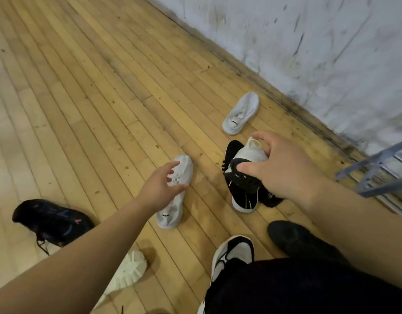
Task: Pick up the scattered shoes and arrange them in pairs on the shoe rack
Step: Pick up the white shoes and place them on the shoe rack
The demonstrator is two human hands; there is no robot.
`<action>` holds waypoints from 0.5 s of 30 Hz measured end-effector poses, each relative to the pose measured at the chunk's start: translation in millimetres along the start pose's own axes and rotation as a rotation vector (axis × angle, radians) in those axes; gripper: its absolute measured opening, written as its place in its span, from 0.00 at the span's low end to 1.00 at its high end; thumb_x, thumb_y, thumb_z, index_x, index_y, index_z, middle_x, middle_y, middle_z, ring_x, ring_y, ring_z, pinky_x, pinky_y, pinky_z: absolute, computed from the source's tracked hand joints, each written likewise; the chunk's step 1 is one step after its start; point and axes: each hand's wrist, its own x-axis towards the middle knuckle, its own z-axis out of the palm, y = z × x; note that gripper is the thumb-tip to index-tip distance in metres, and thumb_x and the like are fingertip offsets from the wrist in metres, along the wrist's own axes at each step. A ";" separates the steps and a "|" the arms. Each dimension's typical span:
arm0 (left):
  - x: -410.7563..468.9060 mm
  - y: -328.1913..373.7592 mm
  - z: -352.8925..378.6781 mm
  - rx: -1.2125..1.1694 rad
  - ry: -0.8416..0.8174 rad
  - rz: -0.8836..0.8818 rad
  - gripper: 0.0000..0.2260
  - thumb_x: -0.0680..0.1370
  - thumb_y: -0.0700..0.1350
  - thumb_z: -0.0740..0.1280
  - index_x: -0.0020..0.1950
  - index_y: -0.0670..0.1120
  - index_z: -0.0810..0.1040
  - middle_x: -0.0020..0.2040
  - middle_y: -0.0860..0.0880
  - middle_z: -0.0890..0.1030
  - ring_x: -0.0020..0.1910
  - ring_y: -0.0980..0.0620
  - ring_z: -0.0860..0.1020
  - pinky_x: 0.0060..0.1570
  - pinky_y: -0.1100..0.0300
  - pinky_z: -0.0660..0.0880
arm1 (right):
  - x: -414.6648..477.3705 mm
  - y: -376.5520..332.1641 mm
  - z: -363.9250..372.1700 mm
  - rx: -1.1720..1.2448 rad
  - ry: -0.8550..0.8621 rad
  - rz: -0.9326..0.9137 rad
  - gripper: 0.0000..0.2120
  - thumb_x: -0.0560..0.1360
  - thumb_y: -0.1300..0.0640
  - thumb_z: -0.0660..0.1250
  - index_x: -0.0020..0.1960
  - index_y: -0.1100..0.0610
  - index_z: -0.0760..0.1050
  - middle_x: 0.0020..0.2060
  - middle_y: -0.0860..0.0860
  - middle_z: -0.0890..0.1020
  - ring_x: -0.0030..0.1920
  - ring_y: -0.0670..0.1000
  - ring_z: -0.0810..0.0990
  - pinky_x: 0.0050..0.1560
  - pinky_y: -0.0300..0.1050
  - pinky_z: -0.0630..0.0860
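Currently gripping black-and-white sneaker in right hand; poising left hand, loose and spread, over white slip-on shoe

Both bare arms stretch forward. The left hand has loosely spread fingers. The right hand curls thumb and fingers round a shoe.

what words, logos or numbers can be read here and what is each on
Nothing reads clearly.
Far white shoe, dark heel tab: too blurred.
Near white shoe, dark heel tab: too blurred.
Black shoe at left, bluish marks: unreadable.
Black item below the right hand, white print: too small.
Black and white shoe the right hand grips: no text shows.
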 end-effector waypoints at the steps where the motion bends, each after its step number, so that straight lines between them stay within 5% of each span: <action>1: -5.5 -8.2 -2.0 -0.002 0.004 -0.018 0.33 0.74 0.59 0.76 0.75 0.63 0.66 0.64 0.57 0.73 0.59 0.55 0.75 0.52 0.58 0.74 | -2.8 -3.9 3.3 -0.065 -0.030 -0.040 0.38 0.72 0.43 0.77 0.77 0.42 0.65 0.66 0.46 0.77 0.62 0.49 0.77 0.58 0.44 0.74; 4: -36.4 -50.8 -5.4 0.049 0.034 -0.106 0.33 0.72 0.60 0.76 0.75 0.64 0.67 0.64 0.55 0.74 0.58 0.55 0.76 0.53 0.57 0.74 | -15.7 -18.8 20.0 -0.228 -0.190 -0.213 0.37 0.72 0.41 0.75 0.76 0.41 0.64 0.63 0.44 0.77 0.61 0.48 0.76 0.57 0.45 0.74; 10: -128.9 -142.5 -6.7 0.393 -0.140 -0.229 0.44 0.67 0.64 0.77 0.78 0.62 0.60 0.70 0.55 0.71 0.66 0.52 0.72 0.63 0.54 0.73 | -26.0 -37.8 46.9 -0.202 -0.438 -0.415 0.37 0.70 0.38 0.76 0.75 0.36 0.64 0.49 0.33 0.75 0.46 0.31 0.74 0.45 0.20 0.67; 15: -168.0 -162.9 -0.3 0.653 -0.277 -0.071 0.44 0.69 0.62 0.74 0.79 0.64 0.53 0.70 0.58 0.66 0.67 0.52 0.68 0.66 0.52 0.70 | -26.4 -43.2 56.9 -0.177 -0.461 -0.454 0.38 0.69 0.38 0.77 0.75 0.34 0.65 0.48 0.32 0.76 0.49 0.29 0.75 0.45 0.23 0.69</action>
